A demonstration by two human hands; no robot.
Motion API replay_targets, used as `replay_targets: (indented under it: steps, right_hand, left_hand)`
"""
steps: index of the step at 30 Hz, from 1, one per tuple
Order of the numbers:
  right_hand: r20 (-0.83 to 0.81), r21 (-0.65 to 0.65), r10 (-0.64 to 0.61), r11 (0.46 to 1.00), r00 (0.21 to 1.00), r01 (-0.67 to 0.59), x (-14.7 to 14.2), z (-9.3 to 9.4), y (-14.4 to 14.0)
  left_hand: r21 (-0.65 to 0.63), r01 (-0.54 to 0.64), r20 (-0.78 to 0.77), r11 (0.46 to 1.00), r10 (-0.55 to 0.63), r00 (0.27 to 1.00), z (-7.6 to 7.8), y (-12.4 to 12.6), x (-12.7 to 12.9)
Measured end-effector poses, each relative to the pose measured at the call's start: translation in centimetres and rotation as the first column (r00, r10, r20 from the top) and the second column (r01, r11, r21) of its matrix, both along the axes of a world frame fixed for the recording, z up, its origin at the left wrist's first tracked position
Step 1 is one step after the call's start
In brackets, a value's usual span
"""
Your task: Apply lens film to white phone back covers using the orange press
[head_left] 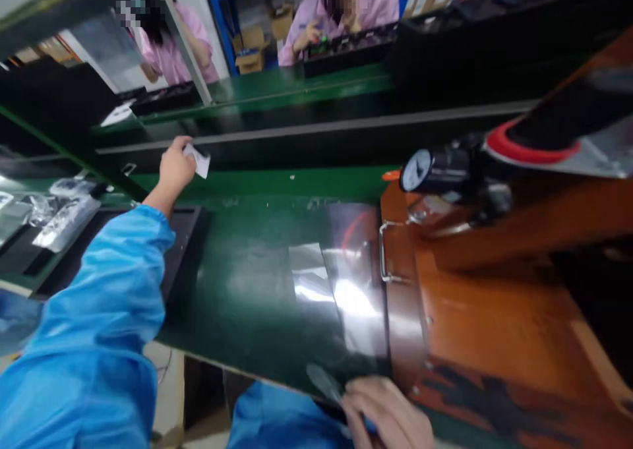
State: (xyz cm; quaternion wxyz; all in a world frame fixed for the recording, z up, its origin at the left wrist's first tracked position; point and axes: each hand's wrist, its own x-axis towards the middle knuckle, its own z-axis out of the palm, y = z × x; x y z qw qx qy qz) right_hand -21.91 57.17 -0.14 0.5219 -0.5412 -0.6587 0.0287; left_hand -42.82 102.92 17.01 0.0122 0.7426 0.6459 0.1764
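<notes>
My left hand (177,165), in a blue sleeve, reaches over the back of the green bench. Its fingers are closed on a small white card (201,163), which sticks out to the right. At the bench's front edge my right hand (388,413) is closed around a thin greyish tool (324,382) with a rounded tip. The tool points up and left and is blurred; its exact kind cannot be made out. Between the hands, a clear, shiny plastic sheet (310,271) lies flat on the green bench top (237,277).
An orange-brown machine (475,304) with a pressure gauge (416,170) and metal handle (383,251) stands at right. A black tray (185,244) lies under my left forearm, with clear plastic bags (69,221) farther left. Two people in pink (380,0) sit behind the partition.
</notes>
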Motion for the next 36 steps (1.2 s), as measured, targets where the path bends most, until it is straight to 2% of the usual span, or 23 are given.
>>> replay_targets:
  steps: [2, 4, 6, 7, 8, 10, 12, 13, 16, 18, 20, 22, 24, 26, 29, 32, 36]
  right_hand:
    - [-0.087, -0.034, 0.049, 0.998, 0.995, -0.052, -0.5, 0.8, -0.4]
    - [-0.200, -0.068, 0.052, 0.995, 0.978, -0.067, -1.1, 2.2, -0.5]
    - [-0.290, -0.151, 0.099, 0.977, 0.952, -0.148, -1.7, 4.1, -0.1]
    - [-0.328, -0.225, 0.125, 0.952, 0.936, -0.206, -1.9, 5.1, 0.4]
    - [-0.368, -0.311, 0.145, 0.912, 0.919, -0.268, -2.2, 5.9, 1.0]
    - [-0.452, -0.469, 0.145, 0.800, 0.880, -0.373, -2.4, 7.0, 2.8]
    - [-0.527, -0.573, 0.112, 0.686, 0.843, -0.449, -2.5, 7.2, 5.3]
    - [-0.549, -0.615, 0.082, 0.634, 0.832, -0.468, -2.5, 6.9, 6.6]
    - [-0.530, -0.738, -0.031, 0.509, 0.848, -0.443, -2.6, 5.9, 9.5]
    - [-0.499, -0.784, -0.083, 0.467, 0.862, -0.409, -2.6, 5.6, 10.5]
    - [-0.491, -0.802, -0.103, 0.442, 0.865, -0.403, -2.5, 5.7, 11.0]
    - [-0.487, -0.812, -0.096, 0.414, 0.868, -0.410, -2.3, 6.1, 11.3]
    - [-0.479, -0.820, -0.080, 0.395, 0.874, -0.414, -2.2, 6.5, 11.7]
    - [-0.473, -0.822, -0.069, 0.392, 0.878, -0.412, -2.3, 6.7, 12.2]
    - [-0.455, -0.831, -0.074, 0.393, 0.888, -0.393, -3.0, 6.3, 12.7]
    - [-0.437, -0.840, -0.076, 0.391, 0.896, -0.376, -3.7, 5.8, 12.9]
    - [-0.405, -0.847, -0.026, 0.387, 0.914, -0.365, -3.9, 5.3, 13.1]
  left_hand:
    - [0.002, 0.107, 0.066, 0.994, -0.107, 0.992, -0.2, -6.9, -0.6]
    - [-0.012, 0.166, 0.132, 0.986, -0.163, 0.978, -1.8, -15.4, -2.2]
    - [-0.041, 0.169, 0.214, 0.985, -0.156, 0.964, -4.9, -24.2, -4.1]
    - [-0.063, 0.153, 0.354, 0.986, -0.122, 0.927, -6.9, -28.2, -4.8]
    - [-0.105, 0.145, 0.475, 0.984, -0.078, 0.876, -9.0, -31.9, -5.3]
    - [-0.192, 0.171, 0.599, 0.967, -0.023, 0.800, -12.9, -37.8, -5.7]
    - [-0.244, 0.254, 0.643, 0.936, -0.040, 0.764, -15.7, -41.7, -5.3]
    - [-0.257, 0.309, 0.655, 0.916, -0.070, 0.752, -16.6, -42.9, -4.9]
    - [-0.286, 0.455, 0.659, 0.843, -0.172, 0.732, -17.6, -44.5, -4.4]
    - [-0.284, 0.484, 0.592, 0.828, -0.246, 0.768, -17.5, -44.4, -4.7]
    - [-0.225, 0.460, 0.471, 0.859, -0.318, 0.823, -17.4, -43.9, -5.4]
    - [-0.081, 0.398, 0.343, 0.914, -0.349, 0.872, -17.4, -43.2, -6.1]
    - [0.090, 0.359, 0.240, 0.929, -0.370, 0.898, -17.8, -42.4, -6.7]
    - [0.165, 0.381, 0.154, 0.910, -0.406, 0.901, -18.8, -41.6, -7.1]
    - [0.110, 0.422, 0.086, 0.900, -0.432, 0.898, -20.8, -41.1, -7.1]
    - [0.093, 0.391, 0.082, 0.916, -0.398, 0.914, -22.3, -41.3, -6.9]
    - [0.114, 0.364, 0.085, 0.925, -0.374, 0.924, -22.7, -41.7, -6.7]
